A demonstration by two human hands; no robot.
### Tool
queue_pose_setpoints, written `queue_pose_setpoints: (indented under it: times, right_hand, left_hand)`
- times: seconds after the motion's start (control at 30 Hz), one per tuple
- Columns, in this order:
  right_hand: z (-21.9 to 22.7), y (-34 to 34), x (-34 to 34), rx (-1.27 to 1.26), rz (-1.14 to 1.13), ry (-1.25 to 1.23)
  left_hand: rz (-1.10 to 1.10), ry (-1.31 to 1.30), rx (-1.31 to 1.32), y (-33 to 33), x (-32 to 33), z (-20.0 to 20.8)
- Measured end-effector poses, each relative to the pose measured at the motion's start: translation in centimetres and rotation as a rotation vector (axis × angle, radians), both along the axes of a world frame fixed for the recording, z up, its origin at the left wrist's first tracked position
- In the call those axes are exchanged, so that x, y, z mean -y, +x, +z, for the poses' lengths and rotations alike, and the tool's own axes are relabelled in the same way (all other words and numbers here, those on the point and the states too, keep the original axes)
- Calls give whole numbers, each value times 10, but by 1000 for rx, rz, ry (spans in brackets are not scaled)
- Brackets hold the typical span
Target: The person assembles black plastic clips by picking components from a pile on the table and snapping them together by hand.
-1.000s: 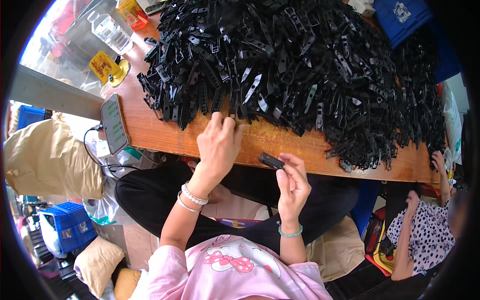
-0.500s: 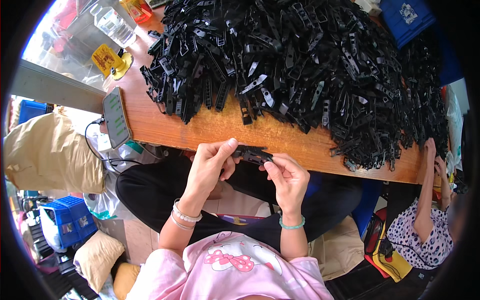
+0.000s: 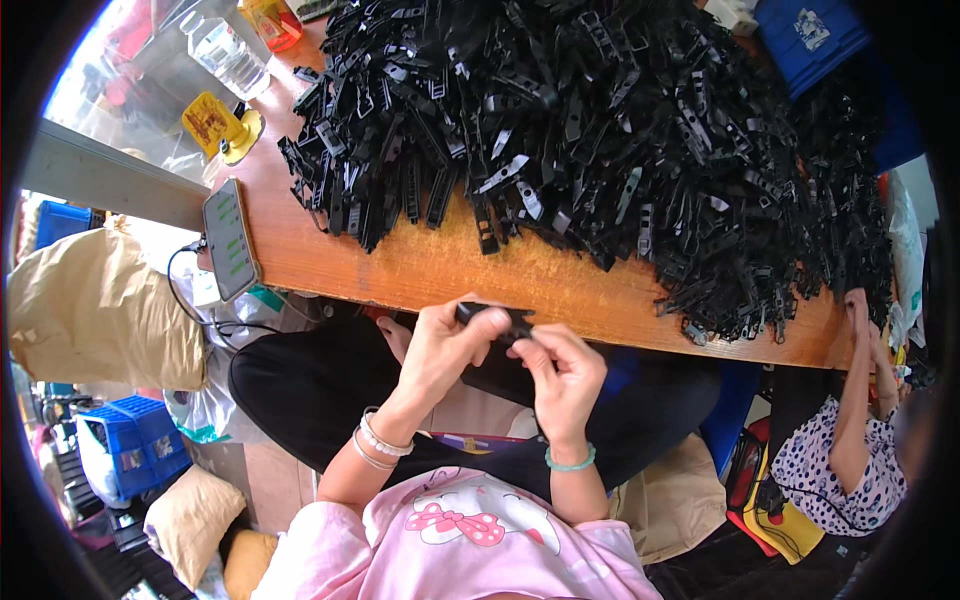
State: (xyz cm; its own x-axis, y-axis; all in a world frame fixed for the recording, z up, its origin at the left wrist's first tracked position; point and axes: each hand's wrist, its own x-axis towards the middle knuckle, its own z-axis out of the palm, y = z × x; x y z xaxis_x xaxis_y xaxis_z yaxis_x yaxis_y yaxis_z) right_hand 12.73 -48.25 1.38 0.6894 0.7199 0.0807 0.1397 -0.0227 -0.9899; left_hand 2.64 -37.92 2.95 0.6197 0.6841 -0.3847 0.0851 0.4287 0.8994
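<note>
Between my hands, just off the table's near edge, is a small black plastic part (image 3: 518,326). My left hand (image 3: 450,345) is closed on its left end, the thumb pressed along the top. The fingers of my right hand (image 3: 560,372) pinch its right end, slightly blurred. Fingers cover much of the part, so its full shape cannot be made out. Beyond my hands, a large heap of similar long black plastic parts (image 3: 560,130) covers most of the wooden table (image 3: 400,275).
On the table's left stand a phone (image 3: 231,240) with a cable, a yellow holder (image 3: 220,128) and a clear bottle (image 3: 228,55). A blue bin (image 3: 810,40) stands back right. A co-worker's arms (image 3: 855,390) reach the heap at right. A blue crate (image 3: 135,445) sits lower left.
The black part has turned and tilted between my fingers. My left thumb has shifted over its top, and both hands have moved slightly, the right one down and left.
</note>
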Motion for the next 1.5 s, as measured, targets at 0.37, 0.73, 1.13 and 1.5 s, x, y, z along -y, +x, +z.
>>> queue_pose_setpoints:
  times: [0.37, 0.73, 1.13, 1.5]
  right_hand:
    - [6, -1, 12, -297, 26, 125]
    - [-2, 5, 18, -367, 34, 156]
    - [5, 21, 5, -237, 255, 203]
    - [11, 17, 14, 266, 228, 124]
  left_hand:
    - [-231, 151, 207, 0, -10, 5]
    - [159, 1315, -646, 28, -90, -15]
    - [-207, 47, -54, -14, -40, 26]
    - [-428, 618, -138, -22, -9, 24]
